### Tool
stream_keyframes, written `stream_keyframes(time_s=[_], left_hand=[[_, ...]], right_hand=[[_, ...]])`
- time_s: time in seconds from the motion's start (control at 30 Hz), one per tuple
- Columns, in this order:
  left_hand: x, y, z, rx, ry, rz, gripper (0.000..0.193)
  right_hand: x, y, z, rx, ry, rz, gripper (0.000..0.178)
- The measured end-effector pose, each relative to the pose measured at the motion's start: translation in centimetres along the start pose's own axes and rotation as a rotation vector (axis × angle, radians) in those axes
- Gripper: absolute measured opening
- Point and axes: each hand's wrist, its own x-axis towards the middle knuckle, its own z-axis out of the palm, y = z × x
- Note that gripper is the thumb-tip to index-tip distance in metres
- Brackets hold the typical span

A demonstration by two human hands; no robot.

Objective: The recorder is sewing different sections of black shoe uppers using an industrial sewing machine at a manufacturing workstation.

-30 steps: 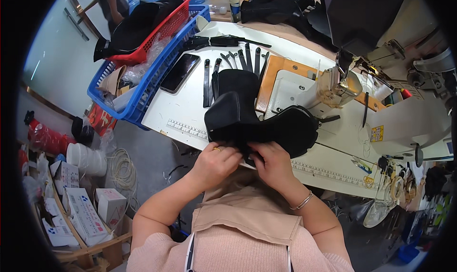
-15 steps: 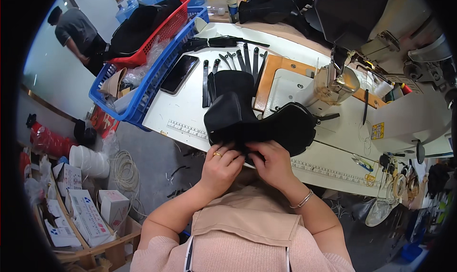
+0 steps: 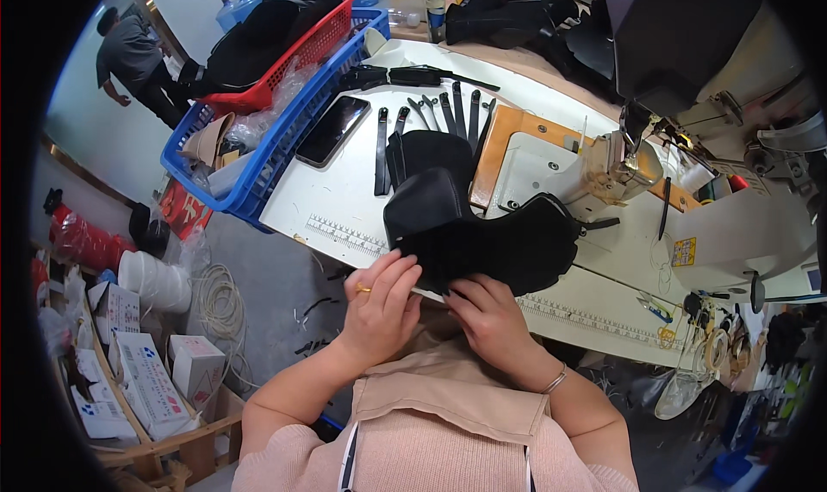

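A black, soft-looking sewn piece with curved lobes lies across the near edge of the white sewing table. Its smooth raised part stands up at the left, and a broad flap spreads to the right. My left hand, with a ring on one finger, holds the near left edge, its fingers close together. My right hand grips the near edge further right with bent fingers. Both thumbs are partly hidden. Several black straps lie just beyond the piece, beside a black phone.
A sewing machine stands at the right, on a wooden-edged plate. Blue and red baskets are at the far left. Thread snips lie near the right front edge. Cartons stand on the lower left. A person is in the background.
My left hand has shifted left along the near edge, farther from my right hand. The black piece sits slightly further right in view. The person in the background has changed posture.
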Motion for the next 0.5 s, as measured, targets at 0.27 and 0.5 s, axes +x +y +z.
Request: stream_keyframes(time_s=[0.27,0.5], left_hand=[[-0.4,0.1,1.8,0.227,-0.044,0.104,0.035],[-1.3,-1.8,3.3,0.044,-0.167,0.157,0.041]], right_hand=[[-0.2,-0.3,0.3,-0.071,-0.003,-0.016,0.027],[-0.3,-1.0,0.0,-0.225,-0.052,-0.046,0.028]])
